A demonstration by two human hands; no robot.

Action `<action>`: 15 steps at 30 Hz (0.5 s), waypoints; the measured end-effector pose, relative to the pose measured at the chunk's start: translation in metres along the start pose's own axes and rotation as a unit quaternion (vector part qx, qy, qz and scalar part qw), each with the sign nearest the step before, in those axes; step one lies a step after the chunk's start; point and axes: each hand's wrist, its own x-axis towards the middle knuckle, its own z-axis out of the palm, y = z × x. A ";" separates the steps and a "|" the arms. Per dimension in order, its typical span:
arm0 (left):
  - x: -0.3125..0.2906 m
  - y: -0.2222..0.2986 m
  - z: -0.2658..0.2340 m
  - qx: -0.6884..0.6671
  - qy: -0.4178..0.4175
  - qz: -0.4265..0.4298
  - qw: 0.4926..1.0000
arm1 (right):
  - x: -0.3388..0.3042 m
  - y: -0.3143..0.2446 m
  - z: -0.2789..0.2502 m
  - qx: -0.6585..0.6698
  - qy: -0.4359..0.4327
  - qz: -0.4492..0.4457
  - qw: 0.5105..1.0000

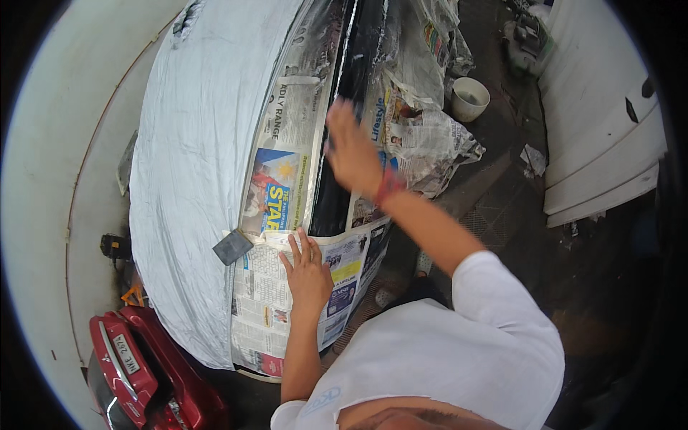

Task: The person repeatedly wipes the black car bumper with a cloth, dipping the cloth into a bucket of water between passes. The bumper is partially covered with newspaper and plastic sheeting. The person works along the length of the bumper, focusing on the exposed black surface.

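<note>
A long black glossy panel strip (pixel 328 211) runs away from me, masked on both sides by newspaper (pixel 265 315) and pale tape. Across this strip lies my right hand (pixel 351 150), slightly blurred, its fingers stretched out and a red band at the wrist. Nothing shows in it, though its palm side is hidden. My left hand (pixel 308 276) rests on the newspaper at the strip's near end, fingers spread and holding nothing. Left of it, a dark grey sanding block (pixel 233 247) sits where the newspaper meets a silvery cover sheet (pixel 193 143).
Crumpled newspaper and clear plastic (pixel 430 143) hang off the right side. Beyond them, a white bucket (pixel 469 102) with liquid stands on the dark floor. White panels (pixel 602 143) lean at the right. A red car part (pixel 158 365) is at lower left, near the pale wall (pixel 50 179).
</note>
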 end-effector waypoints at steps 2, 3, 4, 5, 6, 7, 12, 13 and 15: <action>-0.003 0.001 0.002 -0.007 0.000 -0.002 1.000 | -0.071 -0.047 -0.007 -0.001 -0.162 -0.088 0.983; -0.001 0.001 -0.002 -0.008 0.003 0.000 1.000 | -0.073 -0.044 -0.005 0.016 -0.154 -0.113 0.981; 0.000 0.001 -0.005 -0.008 0.005 0.003 1.000 | -0.075 -0.036 -0.006 0.033 -0.146 -0.138 0.979; -0.001 0.001 -0.006 -0.006 0.002 0.000 1.000 | -0.076 -0.029 -0.007 0.051 -0.137 -0.163 0.976; -0.002 0.000 -0.007 -0.005 0.000 -0.003 1.000 | -0.049 -0.017 -0.012 0.039 -0.104 -0.145 0.983; -0.003 0.000 -0.006 -0.004 -0.003 -0.007 1.000 | -0.009 0.001 -0.020 0.027 -0.071 -0.125 0.989; -0.004 0.004 0.000 0.002 0.010 -0.013 1.000 | 0.079 0.026 -0.006 -0.074 0.051 0.012 0.996; -0.002 0.004 0.001 0.000 0.012 -0.021 1.000 | 0.060 0.007 -0.003 -0.063 0.020 0.022 0.998; -0.003 0.003 0.003 0.000 0.015 -0.027 1.000 | -0.007 -0.030 0.000 -0.029 -0.066 -0.012 0.997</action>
